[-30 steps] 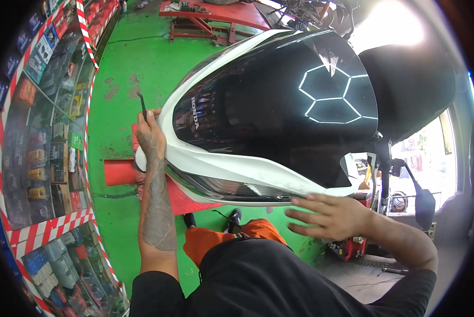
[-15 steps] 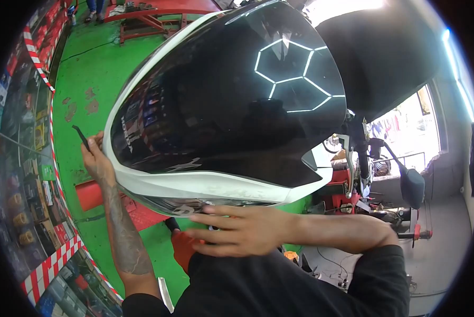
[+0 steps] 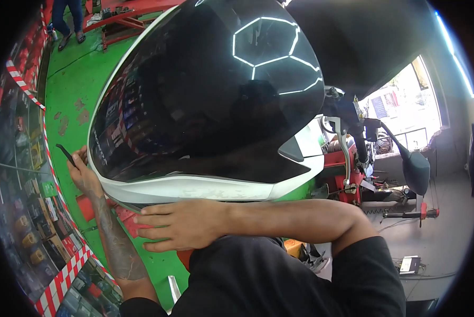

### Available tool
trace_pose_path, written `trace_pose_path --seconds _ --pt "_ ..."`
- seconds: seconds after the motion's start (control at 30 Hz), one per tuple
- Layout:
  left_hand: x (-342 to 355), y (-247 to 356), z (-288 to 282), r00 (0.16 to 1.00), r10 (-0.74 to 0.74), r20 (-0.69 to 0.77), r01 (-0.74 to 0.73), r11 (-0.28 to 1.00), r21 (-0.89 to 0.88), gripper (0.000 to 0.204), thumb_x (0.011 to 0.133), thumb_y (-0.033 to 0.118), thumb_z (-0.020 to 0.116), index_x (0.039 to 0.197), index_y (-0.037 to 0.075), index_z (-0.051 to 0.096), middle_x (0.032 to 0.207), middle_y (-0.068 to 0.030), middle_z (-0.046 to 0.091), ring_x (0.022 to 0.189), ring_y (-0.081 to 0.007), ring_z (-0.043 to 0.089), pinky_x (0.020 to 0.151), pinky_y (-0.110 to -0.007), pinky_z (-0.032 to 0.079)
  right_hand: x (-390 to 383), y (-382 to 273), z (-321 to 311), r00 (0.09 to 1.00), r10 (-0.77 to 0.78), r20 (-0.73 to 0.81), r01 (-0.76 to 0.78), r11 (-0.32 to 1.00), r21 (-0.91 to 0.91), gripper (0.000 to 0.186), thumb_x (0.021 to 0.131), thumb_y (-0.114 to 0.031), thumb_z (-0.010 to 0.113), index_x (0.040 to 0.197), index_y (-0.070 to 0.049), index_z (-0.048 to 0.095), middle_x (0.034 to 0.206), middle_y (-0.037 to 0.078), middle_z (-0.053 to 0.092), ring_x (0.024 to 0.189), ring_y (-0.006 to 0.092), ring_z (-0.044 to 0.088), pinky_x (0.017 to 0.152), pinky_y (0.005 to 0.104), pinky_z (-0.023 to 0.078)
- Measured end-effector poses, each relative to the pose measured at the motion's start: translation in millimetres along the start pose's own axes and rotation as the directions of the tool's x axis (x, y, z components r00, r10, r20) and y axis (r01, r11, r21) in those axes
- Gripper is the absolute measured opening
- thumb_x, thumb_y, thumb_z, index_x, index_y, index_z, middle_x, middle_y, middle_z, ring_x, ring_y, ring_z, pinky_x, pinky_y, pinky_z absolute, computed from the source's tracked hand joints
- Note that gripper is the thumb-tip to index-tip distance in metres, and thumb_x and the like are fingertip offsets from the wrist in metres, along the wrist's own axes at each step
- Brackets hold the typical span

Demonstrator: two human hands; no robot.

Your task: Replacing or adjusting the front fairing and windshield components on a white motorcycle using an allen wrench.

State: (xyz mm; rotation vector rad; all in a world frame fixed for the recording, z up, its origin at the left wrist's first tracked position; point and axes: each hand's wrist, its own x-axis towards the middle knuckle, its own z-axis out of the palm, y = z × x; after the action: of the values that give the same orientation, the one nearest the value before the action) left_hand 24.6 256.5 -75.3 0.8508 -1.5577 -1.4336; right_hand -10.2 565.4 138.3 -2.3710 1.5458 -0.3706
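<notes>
Note, nearest the camera, a black shirt and, across its front, the right hand, back uppermost, fingers spread and pointing to the person's left. Record right grip as released, with nothing visible in it. Find it alongside the white rim of the fairing; cannot tell whether in contact.

Find, farther out, the left hand at the narrow nose of the fairing. Record left grip as clenched around a thin black bar. Locate bar just left of the nose. Observe long axis slanting out of the fingers, free end pointing leftward and away from the body. Cannot see the end inside the hand.

Find the front fairing, a glossy black panel edged in white, directly ahead of the torso. Observe long axis running obliquely: narrow nose leftward and nearer, broad end rightward and away. Note bright line-shaped reflections on the panel.

Find, right of the fairing, a silver lever and a dark mirror. Observe, to the left, green floor and red-and-white tape bordering stocked display shelves. See, farthest off, a red stand and, near it, another person's legs.
</notes>
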Motion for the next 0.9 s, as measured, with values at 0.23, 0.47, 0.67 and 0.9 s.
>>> trace_pose_path --seconds 0.23,0.47,0.67,0.9 --pt "-5.2 -0.9 5.8 0.999 -0.017 -0.044 0.014 0.998 -0.055 0.039 0.118 0.03 0.04 0.124 -0.005 0.057 0.118 -0.0204 0.073 0.108 -0.0261 0.072 0.1 -0.04 0.055 -114.8 -60.9 -93.6 0.979 0.096 0.178 -0.043 0.958 -0.283 0.042 0.1 -0.025 0.051 0.136 -0.006 0.06 0.15 0.018 0.056 0.156 0.0371 0.038 0.133 0.0494 0.025" --pt "8.6 -15.8 -9.1 1.0 0.003 -0.013 -0.003 1.0 -0.004 0.037 0.117 0.027 0.041 0.123 -0.005 0.058 0.116 -0.0185 0.074 0.107 -0.026 0.072 0.098 -0.04 0.055 -67.1 -16.0 -63.7 0.986 0.163 0.047 -0.157 0.982 -0.104 0.035 0.105 -0.034 0.055 0.128 -0.008 0.062 0.143 0.016 0.058 0.152 0.0367 0.042 0.132 0.049 0.028" --pt "-8.7 -11.2 -9.3 0.999 0.009 -0.05 -0.01 1.0 -0.022 0.036 0.117 0.027 0.042 0.12 -0.004 0.06 0.112 -0.0157 0.074 0.103 -0.0242 0.072 0.094 -0.038 0.057 -92.8 -67.1 -78.6 0.984 0.094 0.153 -0.059 0.975 -0.215 0.037 0.102 -0.024 0.054 0.135 -0.01 0.061 0.146 0.014 0.059 0.149 0.0351 0.048 0.131 0.0468 0.031" --pt "-4.2 9.2 13.3 0.999 0.038 -0.027 -0.039 0.999 -0.037 0.035 0.117 0.026 0.041 0.122 -0.004 0.059 0.112 -0.0172 0.074 0.101 -0.025 0.072 0.093 -0.038 0.057 -94.3 -22.6 -67.8 0.981 0.081 0.179 -0.084 0.996 0.011 0.057 0.097 -0.044 0.062 0.143 -0.01 0.059 0.171 0.018 0.034 0.163 0.0363 0.022 0.134 0.0538 0.019"
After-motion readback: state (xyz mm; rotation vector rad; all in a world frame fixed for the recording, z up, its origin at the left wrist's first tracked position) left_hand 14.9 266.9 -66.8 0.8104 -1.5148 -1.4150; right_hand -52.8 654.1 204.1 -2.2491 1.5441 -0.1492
